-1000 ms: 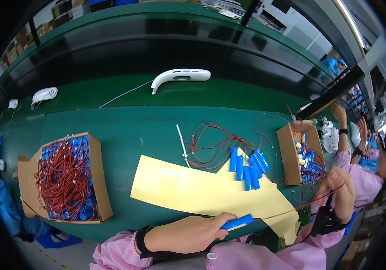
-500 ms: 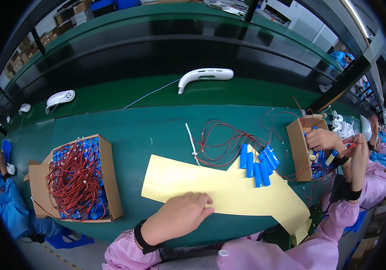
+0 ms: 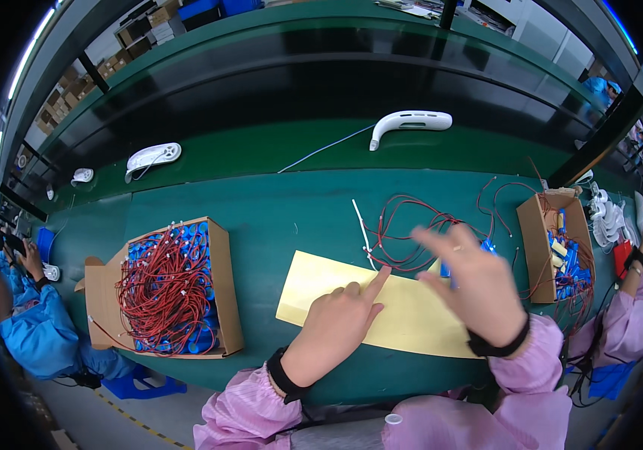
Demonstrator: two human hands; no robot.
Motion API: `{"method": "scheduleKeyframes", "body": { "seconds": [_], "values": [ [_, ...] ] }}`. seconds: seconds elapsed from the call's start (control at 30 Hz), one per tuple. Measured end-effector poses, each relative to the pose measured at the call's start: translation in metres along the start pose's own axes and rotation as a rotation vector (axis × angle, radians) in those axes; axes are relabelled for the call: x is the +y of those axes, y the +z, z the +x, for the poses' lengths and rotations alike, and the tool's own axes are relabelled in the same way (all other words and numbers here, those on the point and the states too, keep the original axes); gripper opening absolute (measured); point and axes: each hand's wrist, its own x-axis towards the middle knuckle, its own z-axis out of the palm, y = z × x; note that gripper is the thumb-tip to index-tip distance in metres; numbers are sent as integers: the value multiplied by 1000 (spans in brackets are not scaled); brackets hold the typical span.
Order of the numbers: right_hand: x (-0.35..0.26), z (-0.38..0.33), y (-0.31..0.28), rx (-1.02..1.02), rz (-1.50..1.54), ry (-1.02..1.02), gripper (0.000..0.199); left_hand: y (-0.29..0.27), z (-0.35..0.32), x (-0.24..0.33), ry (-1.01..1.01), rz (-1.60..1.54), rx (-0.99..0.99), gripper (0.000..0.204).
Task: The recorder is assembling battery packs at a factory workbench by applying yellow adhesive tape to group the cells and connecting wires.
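My left hand (image 3: 340, 321) rests on a yellow sheet (image 3: 411, 322), its index finger stretched out and nothing visible in it. Blurred by motion, my right hand (image 3: 475, 281) hovers over the sheet's right part with thumb and fingers spread. It hides most of a small group of blue cylindrical batteries (image 3: 489, 246). Red and dark wires (image 3: 393, 217) loop on the green table behind the hands, beside a thin white strip (image 3: 361, 229). To the left, an open cardboard box (image 3: 225, 300) holds many blue batteries topped by a tangle of red wires (image 3: 160, 292).
A second cardboard box (image 3: 535, 251) with blue batteries stands at the right, near white parts (image 3: 608, 217) and a co-worker's arm (image 3: 640, 262). White curved housings (image 3: 415, 120) lie along the back ledge. Another person in blue (image 3: 51, 315) sits at the left.
My right hand has come back from beside the right-hand box to above the sheet. My left index finger has straightened. A co-worker's hand has left that box. The view has shifted.
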Motion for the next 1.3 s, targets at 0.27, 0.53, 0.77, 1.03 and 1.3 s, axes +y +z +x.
{"method": "scheduleKeyframes", "body": {
  "seconds": [0.27,0.53,0.77,1.03,1.3],
  "values": [
    [9,31,71,35,-36,-150,14,2,-2,-12,-18,71,34,48],
    [1,39,44,132,128,-44,8,0,-5,-11,-45,0,-11,46],
    [4,47,28,253,139,63,9,3,-6,-16,-30,-56,-12,48],
    [13,18,39,45,166,-95,53,-3,5,-16,-74,16,-18,63],
    [-5,-32,45,-236,148,-104,101,3,10,-29,8,29,55,57]
  ]
}}
